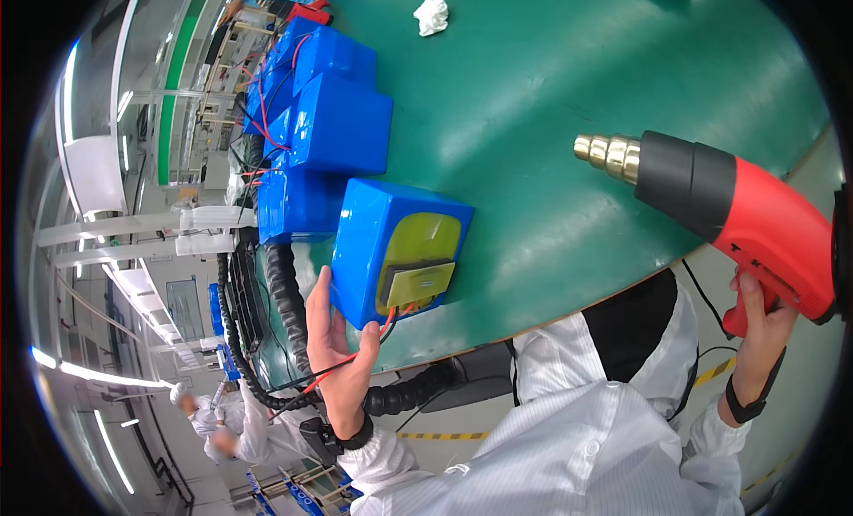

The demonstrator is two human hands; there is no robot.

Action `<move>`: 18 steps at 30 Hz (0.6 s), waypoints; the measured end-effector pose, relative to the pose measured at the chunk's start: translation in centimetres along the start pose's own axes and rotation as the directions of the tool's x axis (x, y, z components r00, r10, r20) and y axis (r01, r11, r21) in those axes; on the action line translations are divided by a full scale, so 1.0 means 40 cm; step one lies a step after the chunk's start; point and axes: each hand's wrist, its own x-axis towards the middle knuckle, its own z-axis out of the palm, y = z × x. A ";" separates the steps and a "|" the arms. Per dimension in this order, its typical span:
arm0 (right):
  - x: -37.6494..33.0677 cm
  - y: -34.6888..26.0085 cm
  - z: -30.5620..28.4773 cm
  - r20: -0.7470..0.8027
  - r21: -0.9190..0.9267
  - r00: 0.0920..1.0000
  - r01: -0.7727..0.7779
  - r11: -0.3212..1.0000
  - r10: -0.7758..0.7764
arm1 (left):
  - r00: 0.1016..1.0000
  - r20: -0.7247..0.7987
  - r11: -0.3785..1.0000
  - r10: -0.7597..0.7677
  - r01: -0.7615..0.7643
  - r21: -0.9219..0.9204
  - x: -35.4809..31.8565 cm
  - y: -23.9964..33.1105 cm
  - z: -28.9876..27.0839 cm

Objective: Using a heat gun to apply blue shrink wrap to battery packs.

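My left hand grips the near left corner of a blue-wrapped battery pack, its fingers along the left side and the thumb at the near edge. The pack's end facing me shows a yellowish-green board and a smaller dark-edged plate. Red and black wires come out there and run across my left hand. My right hand is wrapped round the handle of a red and black heat gun. Its stepped metal nozzle points left, above the table and apart from the pack.
Several more blue packs with red and black leads stand along the left of the green table. A crumpled white tissue lies at the far side. Black corrugated hoses run by the left edge. People in white work at lower left.
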 end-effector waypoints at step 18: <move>0.067 -0.093 -0.027 0.111 0.165 0.986 0.103 0.981 -0.122 | 0.985 -0.159 0.994 0.071 -0.084 -0.072 0.038 -0.038 0.030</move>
